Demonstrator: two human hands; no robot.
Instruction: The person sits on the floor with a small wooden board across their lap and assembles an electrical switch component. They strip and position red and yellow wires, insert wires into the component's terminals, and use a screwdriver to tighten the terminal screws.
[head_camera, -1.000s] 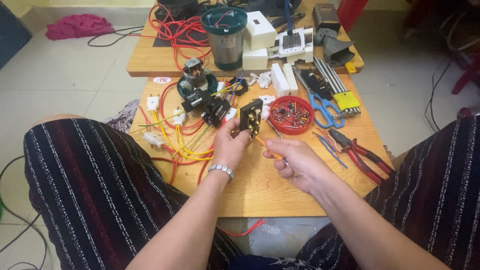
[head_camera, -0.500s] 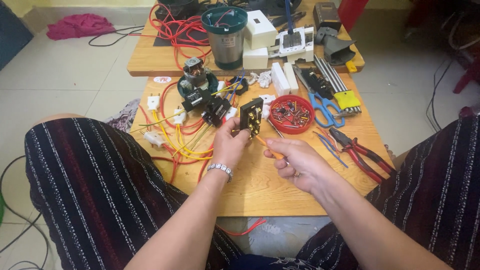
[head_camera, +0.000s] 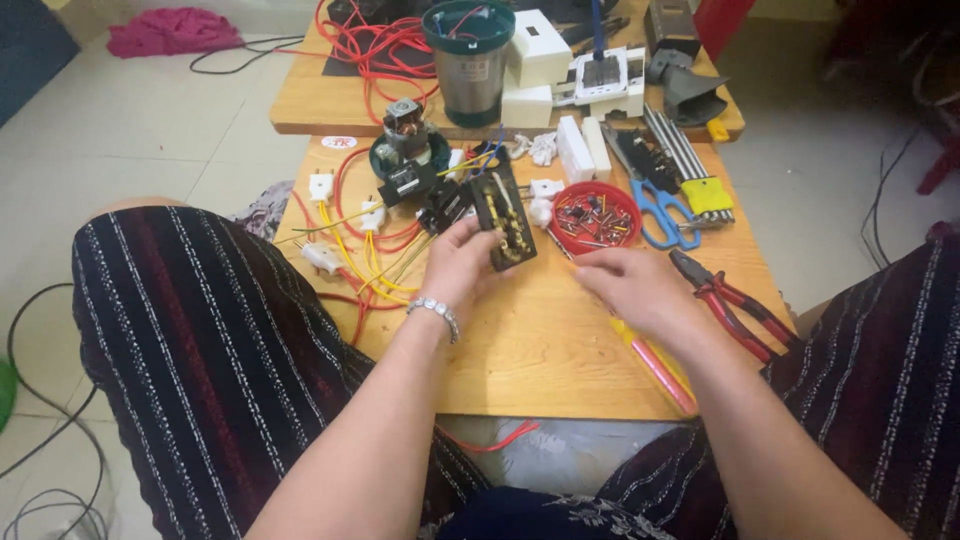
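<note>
My left hand (head_camera: 458, 268) grips a black electrical block (head_camera: 505, 222) with brass contacts, held upright just above the wooden table (head_camera: 540, 345). Yellow and red wires (head_camera: 365, 255) trail from the parts to its left. My right hand (head_camera: 640, 290) hovers palm down to the right of the block, fingers stretched out and holding nothing I can see. A yellow and pink screwdriver (head_camera: 665, 372) lies on the table under that hand and wrist. A red bowl (head_camera: 628, 200) of small screws stands just beyond my right fingers.
Red-handled pliers (head_camera: 735, 305) and blue scissors (head_camera: 655, 212) lie at the right. A small motor (head_camera: 405, 125), white plugs (head_camera: 322, 185) and white boxes (head_camera: 540, 50) sit farther back, with a metal can (head_camera: 470, 65) on a second table. My striped knees flank the table.
My right hand has drawn back from the block and lowered, and the screwdriver it held at the block now lies on the table. My left hand has turned the block more upright.
</note>
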